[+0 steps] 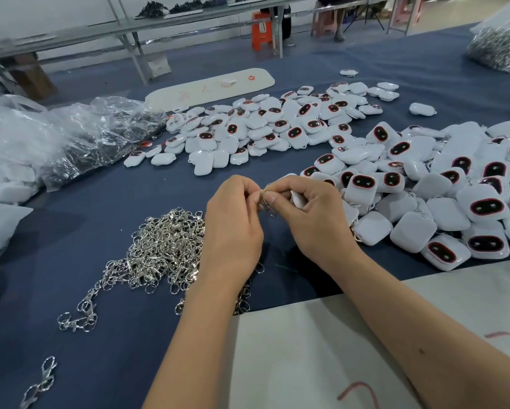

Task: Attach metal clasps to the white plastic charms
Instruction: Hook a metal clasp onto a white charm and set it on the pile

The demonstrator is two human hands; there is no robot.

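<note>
1. Left hand (233, 222) and right hand (310, 214) meet at centre over the dark blue cloth table (115, 335), fingertips touching.
2. Both pinch one small silver metal clasp (268, 202); the right hand also curls round a white plastic charm (298, 199).
3. Loose heap of silver clasps (162, 252) lies just left of the left hand.
4. Pile of white charms with dark oval faces (442, 196) spreads right and far.
</note>
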